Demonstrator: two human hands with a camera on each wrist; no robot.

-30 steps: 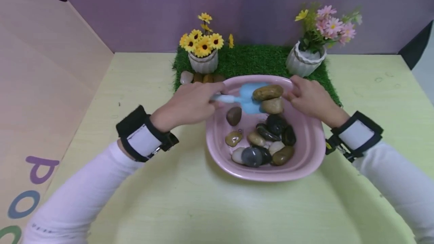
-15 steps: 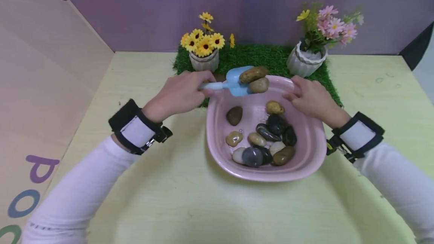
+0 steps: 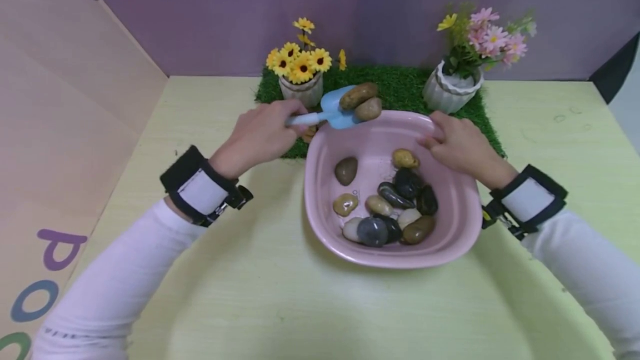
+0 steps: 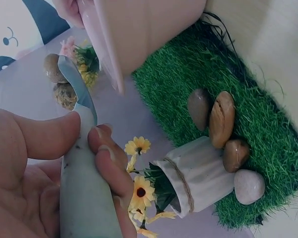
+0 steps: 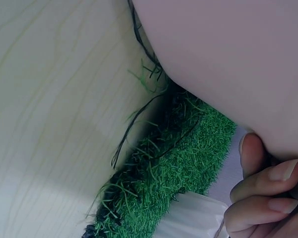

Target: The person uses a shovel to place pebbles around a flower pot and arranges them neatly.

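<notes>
My left hand point(image 3: 262, 132) grips the pale handle of a small blue shovel point(image 3: 332, 101), thumb and fingers wrapped round it in the left wrist view. Two pebbles lie on its blade: a long brown one point(image 3: 358, 95) and a rounder tan one point(image 3: 369, 109). The blade hangs over the far left rim of a pink basin point(image 3: 367, 146). Several wet stones sit inside, among them a dark brown one point(image 3: 346, 171) and a grey one point(image 3: 372, 231). At the basin's far right corner my right hand point(image 3: 462, 146) holds the rim, its fingers curled beneath in the right wrist view.
Behind the basin lies an artificial grass mat point(image 3: 395, 85). It bears a pot of yellow flowers point(image 3: 302, 92) and a pot of pink flowers point(image 3: 450, 90). Several pebbles, including a pale one point(image 4: 249, 187), line up beside the yellow-flower pot. A purple backdrop point(image 3: 350, 15) stands behind.
My left hand has lifted the shovel with both pebbles from above the basin toward its far left, over the mat's edge. A yellowish stone in the basin is now uncovered. My right hand stays put.
</notes>
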